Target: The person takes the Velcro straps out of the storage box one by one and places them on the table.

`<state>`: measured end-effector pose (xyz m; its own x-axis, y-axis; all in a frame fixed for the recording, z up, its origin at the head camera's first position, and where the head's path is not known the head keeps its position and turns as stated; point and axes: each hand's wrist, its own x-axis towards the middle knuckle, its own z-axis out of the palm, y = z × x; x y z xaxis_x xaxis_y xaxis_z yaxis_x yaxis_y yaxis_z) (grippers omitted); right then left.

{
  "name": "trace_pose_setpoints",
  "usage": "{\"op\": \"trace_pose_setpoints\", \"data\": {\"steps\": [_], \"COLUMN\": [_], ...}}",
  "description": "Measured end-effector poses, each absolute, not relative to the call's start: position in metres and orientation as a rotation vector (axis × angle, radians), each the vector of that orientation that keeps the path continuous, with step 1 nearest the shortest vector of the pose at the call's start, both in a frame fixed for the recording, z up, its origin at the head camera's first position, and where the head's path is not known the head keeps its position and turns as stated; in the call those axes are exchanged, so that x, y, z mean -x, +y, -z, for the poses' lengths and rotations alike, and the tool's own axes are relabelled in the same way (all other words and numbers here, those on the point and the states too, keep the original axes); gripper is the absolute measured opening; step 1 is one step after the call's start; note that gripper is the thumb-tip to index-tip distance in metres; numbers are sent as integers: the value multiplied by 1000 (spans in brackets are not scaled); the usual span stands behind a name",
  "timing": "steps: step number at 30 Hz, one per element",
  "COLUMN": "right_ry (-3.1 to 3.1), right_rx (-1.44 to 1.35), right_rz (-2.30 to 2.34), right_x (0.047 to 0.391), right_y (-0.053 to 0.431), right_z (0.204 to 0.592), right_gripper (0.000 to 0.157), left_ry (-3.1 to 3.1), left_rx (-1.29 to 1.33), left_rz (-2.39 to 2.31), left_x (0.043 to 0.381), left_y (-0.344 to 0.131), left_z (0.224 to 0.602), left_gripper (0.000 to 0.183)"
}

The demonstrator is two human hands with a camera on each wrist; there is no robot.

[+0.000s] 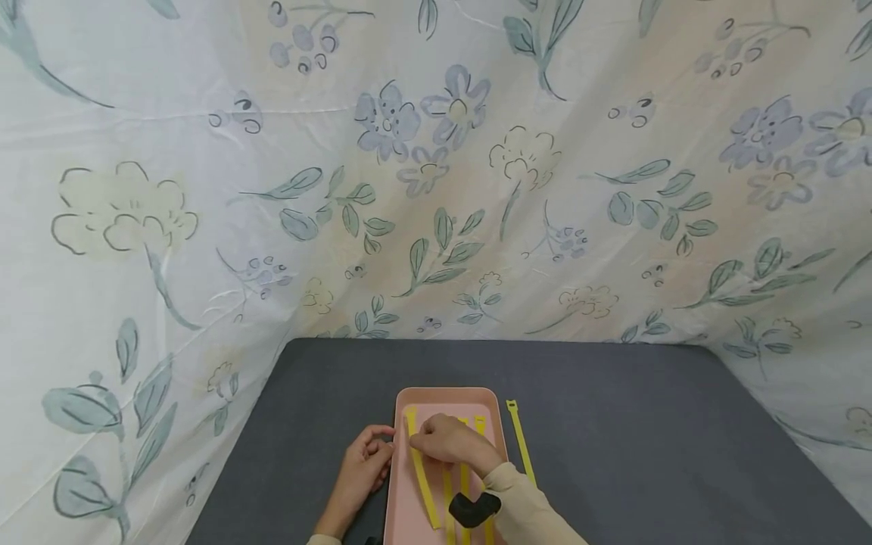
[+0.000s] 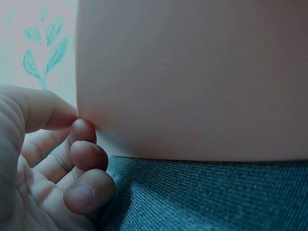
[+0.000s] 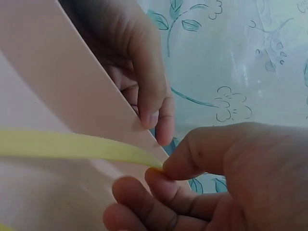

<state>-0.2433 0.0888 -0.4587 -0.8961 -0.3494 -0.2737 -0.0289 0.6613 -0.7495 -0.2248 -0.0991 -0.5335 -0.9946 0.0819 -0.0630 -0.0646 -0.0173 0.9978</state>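
Note:
My right hand [image 1: 450, 439] is over a shallow pink tray [image 1: 446, 395]. Its thumb and index finger pinch a yellow slotted strap [image 3: 77, 145], close to one end in the right wrist view. That strap lies along the tray's left side in the head view. Several more yellow straps [image 1: 465, 484] lie lengthwise in the tray, partly hidden by my right hand and sleeve. My left hand [image 1: 365, 462] is at the tray's left side, its fingers loosely bent. In the left wrist view its fingertips [image 2: 89, 154] touch the outside of the tray's wall.
Another yellow strap [image 1: 521, 439] with a slotted head lies on the dark grey cloth [image 1: 633, 431] just right of the tray. A pale floral curtain [image 1: 436, 189] rises behind and at both sides of the table. A black strap [image 1: 474, 509] sits at my right wrist.

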Motion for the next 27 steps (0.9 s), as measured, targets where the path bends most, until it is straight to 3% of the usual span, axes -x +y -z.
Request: {"op": "trace_pose_setpoints", "data": {"steps": [5, 27], "right_ry": [2417, 2198], "right_rx": [249, 221], "right_rz": [1228, 1680], "right_x": [246, 255], "right_y": [88, 104], "right_z": [462, 461], "right_gripper": [26, 21], "left_ry": [2122, 2144], "left_rx": [-4, 12], "left_rz": [-2169, -2163], "left_x": [225, 226], "left_y": [-99, -98], "left_z": [534, 532], "left_gripper": [30, 29]}}
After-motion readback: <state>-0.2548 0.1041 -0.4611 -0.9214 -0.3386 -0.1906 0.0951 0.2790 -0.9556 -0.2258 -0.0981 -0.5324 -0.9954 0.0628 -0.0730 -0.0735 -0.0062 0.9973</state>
